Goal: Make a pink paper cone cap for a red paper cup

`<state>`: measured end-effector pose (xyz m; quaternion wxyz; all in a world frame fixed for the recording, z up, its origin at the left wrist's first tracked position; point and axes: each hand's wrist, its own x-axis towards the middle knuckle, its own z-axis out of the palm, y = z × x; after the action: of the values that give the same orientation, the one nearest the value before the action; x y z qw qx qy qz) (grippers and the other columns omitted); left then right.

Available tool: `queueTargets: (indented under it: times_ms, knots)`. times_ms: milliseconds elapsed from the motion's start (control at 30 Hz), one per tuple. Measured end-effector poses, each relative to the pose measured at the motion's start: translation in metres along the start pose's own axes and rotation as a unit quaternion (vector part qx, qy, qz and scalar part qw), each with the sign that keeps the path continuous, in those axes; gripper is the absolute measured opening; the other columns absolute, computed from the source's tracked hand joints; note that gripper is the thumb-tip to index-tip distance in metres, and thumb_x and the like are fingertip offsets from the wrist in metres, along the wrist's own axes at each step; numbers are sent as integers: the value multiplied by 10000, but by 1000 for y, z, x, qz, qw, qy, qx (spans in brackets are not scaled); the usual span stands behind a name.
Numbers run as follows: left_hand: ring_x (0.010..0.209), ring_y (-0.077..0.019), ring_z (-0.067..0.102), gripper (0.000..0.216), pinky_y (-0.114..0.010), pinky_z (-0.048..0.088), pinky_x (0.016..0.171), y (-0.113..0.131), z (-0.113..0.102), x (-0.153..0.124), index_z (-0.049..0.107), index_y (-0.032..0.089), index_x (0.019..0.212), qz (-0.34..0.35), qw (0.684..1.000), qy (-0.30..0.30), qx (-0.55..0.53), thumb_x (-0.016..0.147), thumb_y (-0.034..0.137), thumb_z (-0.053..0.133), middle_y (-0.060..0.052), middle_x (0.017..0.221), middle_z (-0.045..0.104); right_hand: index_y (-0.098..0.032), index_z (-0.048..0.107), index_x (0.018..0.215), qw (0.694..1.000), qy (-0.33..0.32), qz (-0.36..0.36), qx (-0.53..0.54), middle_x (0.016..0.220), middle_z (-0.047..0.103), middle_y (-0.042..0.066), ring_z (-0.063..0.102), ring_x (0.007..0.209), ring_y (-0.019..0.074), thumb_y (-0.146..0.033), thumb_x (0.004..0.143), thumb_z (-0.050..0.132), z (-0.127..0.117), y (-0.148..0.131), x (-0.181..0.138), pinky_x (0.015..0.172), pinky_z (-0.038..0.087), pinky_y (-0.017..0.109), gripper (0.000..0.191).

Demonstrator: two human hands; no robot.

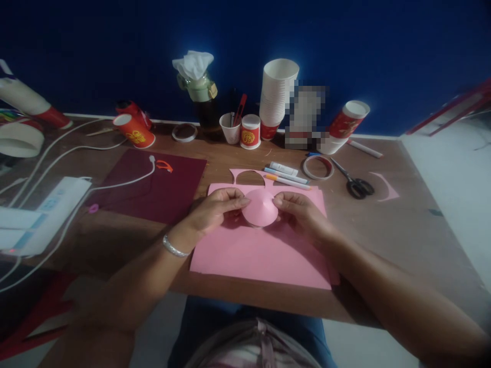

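A small pink paper cone (261,207) is held over a pink paper sheet (261,253) on the low wooden table (383,230). My left hand (217,207) pinches its left edge, fingers closed on the paper. My right hand (301,212) pinches the right edge the same way. The sheet has a round hole cut near its far edge. A silver bracelet sits on my left wrist.
Behind the sheet lie pens (286,176), a tape ring (317,167) and black scissors (356,184). A dark red sheet (153,186) lies to the left, with white cables and a power strip (42,214). Paper cups (276,97) stand along the blue wall.
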<state>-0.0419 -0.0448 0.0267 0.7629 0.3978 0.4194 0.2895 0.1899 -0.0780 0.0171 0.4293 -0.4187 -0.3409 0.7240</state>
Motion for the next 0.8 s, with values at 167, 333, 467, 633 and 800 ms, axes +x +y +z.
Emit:
queueTargets:
  times_ms: [167,333,467,633,800]
  knots:
    - [541,-89,552,440,-207,419,515,0,0,0,608,148,749,2,1000,-2,3,697,444,930,12,644,608,-172,636,669,1000,-2,2,-6,604,589,-31,499,567,91,-472,717,926,0,-1,-1,571,369,239,419]
    - [550,-87,531,466,-205,409,511,-1,-2,0,604,158,772,-4,1000,8,23,703,493,921,29,641,574,-177,631,677,1000,8,0,-7,608,568,-34,499,564,96,-492,707,921,1,0,-2,563,384,242,429]
    - [589,-84,519,443,-212,411,552,-2,-8,2,627,162,796,41,997,12,58,788,545,850,27,678,569,-175,666,705,998,41,-27,-44,639,576,-18,516,594,118,-580,771,851,-5,3,-2,584,424,263,450]
    - [1011,-164,636,397,-312,524,919,1,-13,0,734,241,1140,298,925,98,217,851,498,824,-48,1121,662,-267,774,1149,933,123,-238,-241,1018,697,39,643,930,196,-515,915,764,-15,-1,-9,883,544,373,341]
    - [1320,-266,548,629,-446,451,1137,5,-5,-9,666,310,1405,479,748,48,457,841,546,815,-105,1373,601,-405,619,1454,791,29,-422,-442,1431,567,87,535,1366,314,-569,918,743,-9,-6,-18,1161,448,562,574]
